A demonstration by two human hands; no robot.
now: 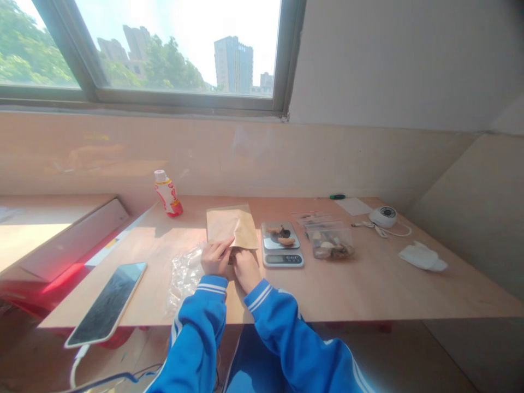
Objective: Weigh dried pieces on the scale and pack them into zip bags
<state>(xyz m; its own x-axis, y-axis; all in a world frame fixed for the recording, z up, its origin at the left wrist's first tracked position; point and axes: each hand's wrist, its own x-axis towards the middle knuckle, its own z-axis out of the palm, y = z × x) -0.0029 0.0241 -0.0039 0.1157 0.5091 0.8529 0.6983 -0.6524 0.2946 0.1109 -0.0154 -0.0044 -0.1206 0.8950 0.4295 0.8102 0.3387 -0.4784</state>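
Your left hand point(216, 259) and right hand point(246, 267) pinch close together at the lower edge of the kraft envelope point(232, 226), steadying it on the bench point(347, 289), with the scale point(281, 244) just beside it, within easy reach.

A red-and-white plastic drink bottle point(167, 194), a black smartphone point(105, 304) and a silver digital kitchen scale point(282, 260) sit on a light plywood table point(368, 289) beneath a sunlit window point(172, 49), beside a clear plastic tub point(329, 243).

A creased tan kraft paper envelope point(232, 226) sits tilted, its near edge held by the left hand point(216, 258) and right hand point(246, 269).
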